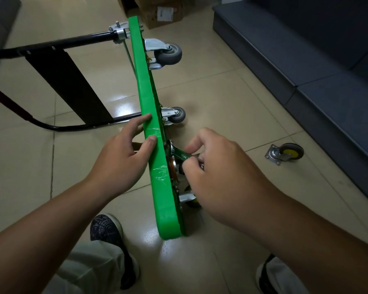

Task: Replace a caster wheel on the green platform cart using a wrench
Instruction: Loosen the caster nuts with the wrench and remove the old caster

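The green platform cart (149,98) stands on its side edge on the tiled floor, its underside facing right. My left hand (123,158) rests on its upper edge, thumb and fingers straight against the green rim. My right hand (221,177) pinches a silver wrench (180,152) whose head sits against the underside near a caster mount. A caster (188,198) lies partly hidden under that hand. Two grey casters (170,53) (177,114) are fixed farther along. A loose caster with a yellow hub (285,154) lies on the floor to the right.
The cart's black folding handle (68,81) lies out to the left on the floor. A dark blue step or bench (306,60) runs along the right. Cardboard boxes (162,13) stand at the back. My shoes (106,232) are at the bottom.
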`<act>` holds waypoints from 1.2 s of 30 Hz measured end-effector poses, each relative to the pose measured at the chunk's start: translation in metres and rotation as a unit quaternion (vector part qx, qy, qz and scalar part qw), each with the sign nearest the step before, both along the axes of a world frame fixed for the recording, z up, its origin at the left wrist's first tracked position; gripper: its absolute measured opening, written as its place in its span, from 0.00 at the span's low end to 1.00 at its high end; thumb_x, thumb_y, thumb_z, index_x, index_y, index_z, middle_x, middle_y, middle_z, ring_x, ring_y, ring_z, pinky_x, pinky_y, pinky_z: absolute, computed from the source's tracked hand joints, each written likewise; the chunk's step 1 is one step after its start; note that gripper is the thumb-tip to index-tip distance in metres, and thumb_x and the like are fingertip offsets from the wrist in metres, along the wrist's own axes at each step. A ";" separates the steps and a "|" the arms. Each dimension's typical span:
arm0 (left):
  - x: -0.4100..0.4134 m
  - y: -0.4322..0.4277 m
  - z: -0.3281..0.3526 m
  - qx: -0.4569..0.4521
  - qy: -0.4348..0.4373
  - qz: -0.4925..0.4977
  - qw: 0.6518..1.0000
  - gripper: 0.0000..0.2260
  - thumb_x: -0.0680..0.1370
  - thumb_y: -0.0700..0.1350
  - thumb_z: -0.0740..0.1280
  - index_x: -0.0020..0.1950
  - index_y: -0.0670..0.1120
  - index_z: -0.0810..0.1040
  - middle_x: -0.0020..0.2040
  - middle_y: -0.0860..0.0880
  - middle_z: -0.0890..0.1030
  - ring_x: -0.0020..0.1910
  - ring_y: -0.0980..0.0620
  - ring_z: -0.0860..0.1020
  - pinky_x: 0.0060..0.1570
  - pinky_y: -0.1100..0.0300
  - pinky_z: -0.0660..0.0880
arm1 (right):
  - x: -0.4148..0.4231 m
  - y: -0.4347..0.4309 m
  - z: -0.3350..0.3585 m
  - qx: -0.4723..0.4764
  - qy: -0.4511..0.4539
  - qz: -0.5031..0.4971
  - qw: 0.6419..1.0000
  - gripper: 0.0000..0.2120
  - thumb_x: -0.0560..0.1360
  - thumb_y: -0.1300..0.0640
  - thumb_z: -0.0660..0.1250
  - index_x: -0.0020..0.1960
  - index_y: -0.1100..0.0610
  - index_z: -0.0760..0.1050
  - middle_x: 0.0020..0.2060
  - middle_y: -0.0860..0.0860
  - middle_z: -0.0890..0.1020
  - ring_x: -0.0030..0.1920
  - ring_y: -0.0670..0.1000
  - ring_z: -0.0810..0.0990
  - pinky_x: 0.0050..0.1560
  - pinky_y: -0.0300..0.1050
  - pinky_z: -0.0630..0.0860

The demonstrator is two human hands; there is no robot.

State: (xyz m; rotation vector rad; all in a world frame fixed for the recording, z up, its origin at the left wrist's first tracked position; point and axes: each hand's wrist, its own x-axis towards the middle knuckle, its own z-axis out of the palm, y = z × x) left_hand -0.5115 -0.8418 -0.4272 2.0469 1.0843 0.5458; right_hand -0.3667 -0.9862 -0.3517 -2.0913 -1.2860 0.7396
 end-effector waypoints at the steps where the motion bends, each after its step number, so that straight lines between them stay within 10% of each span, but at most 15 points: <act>1: 0.000 0.000 -0.001 0.003 0.002 0.000 1.000 0.22 0.84 0.54 0.64 0.78 0.63 0.66 0.65 0.62 0.70 0.44 0.80 0.77 0.42 0.70 0.72 | -0.001 0.001 -0.001 -0.001 0.003 -0.001 1.000 0.02 0.78 0.54 0.62 0.49 0.48 0.71 0.35 0.48 0.78 0.32 0.45 0.74 0.30 0.41 0.64; 5: 0.001 0.001 -0.002 0.007 0.003 0.007 1.000 0.22 0.84 0.54 0.64 0.78 0.62 0.67 0.65 0.61 0.71 0.44 0.81 0.76 0.39 0.77 0.70 | -0.004 0.007 0.000 0.001 -0.004 0.015 1.000 0.02 0.79 0.55 0.61 0.49 0.48 0.69 0.36 0.48 0.76 0.34 0.47 0.74 0.30 0.43 0.64; 16: 0.003 -0.002 0.006 0.000 0.015 0.009 1.000 0.21 0.85 0.50 0.63 0.78 0.60 0.68 0.64 0.62 0.72 0.49 0.69 0.79 0.61 0.47 0.80 | -0.024 0.022 0.016 -0.079 -0.046 0.109 0.990 0.06 0.82 0.56 0.59 0.57 0.54 0.63 0.48 0.52 0.75 0.51 0.60 0.79 0.60 0.67 0.73; 29: 0.001 -0.001 0.000 0.002 0.013 -0.001 1.000 0.21 0.84 0.54 0.63 0.77 0.64 0.66 0.63 0.65 0.71 0.44 0.79 0.77 0.48 0.61 0.78 | -0.014 -0.001 -0.010 -0.007 -0.046 0.108 0.993 0.10 0.85 0.57 0.53 0.61 0.61 0.68 0.42 0.54 0.79 0.40 0.57 0.78 0.37 0.50 0.73; 36: 0.001 -0.003 0.003 0.006 0.029 -0.004 1.000 0.21 0.84 0.54 0.62 0.77 0.64 0.65 0.64 0.66 0.70 0.47 0.72 0.77 0.55 0.53 0.81 | -0.020 0.008 0.003 -0.130 -0.098 0.142 0.976 0.19 0.84 0.56 0.55 0.35 0.55 0.57 0.32 0.47 0.65 0.30 0.45 0.61 0.31 0.45 0.64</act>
